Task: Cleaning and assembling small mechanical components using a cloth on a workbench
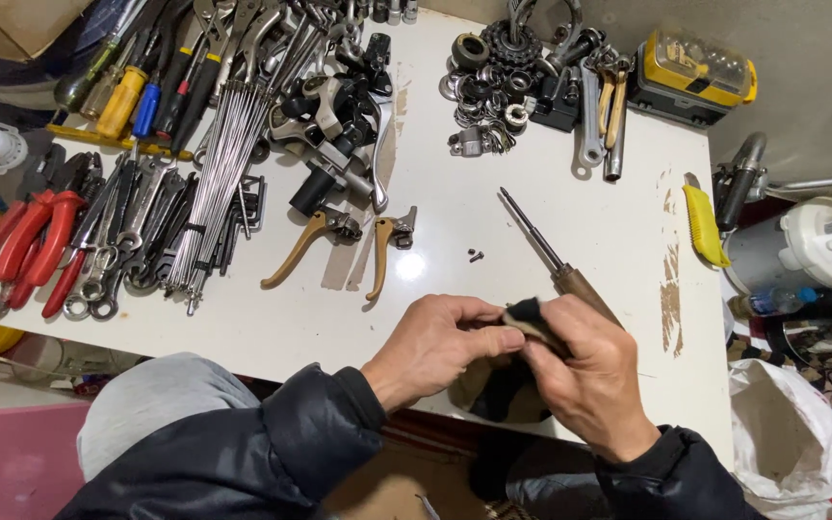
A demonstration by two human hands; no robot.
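Left hand (440, 345): closed, thumb and fingers pinching one end of a small dark part (524, 310) held just above the near edge of the tabletop (272, 332).
Right hand (585, 371): closed around the other end of the same part, knuckles up; the two hands touch at the middle.
Dark part: at about 5 o'clock on the tabletop, between both hands, mostly hidden by the fingers; its exact kind cannot be told.
Screwdriver (553, 258): brown wooden handle, lying just beyond the right hand, shaft pointing toward 11 o'clock.
Small screw (476, 255): loose near the middle, left of the screwdriver shaft.
Brake levers (344, 241): two tan ones at 10 o'clock from the hands.
Spokes and pliers (36, 246): far side at 9 to 11 o'clock.
Doing it well: likely best to keep the part over the tabletop, so anything that drops lands there, and grip firmly on both ends.
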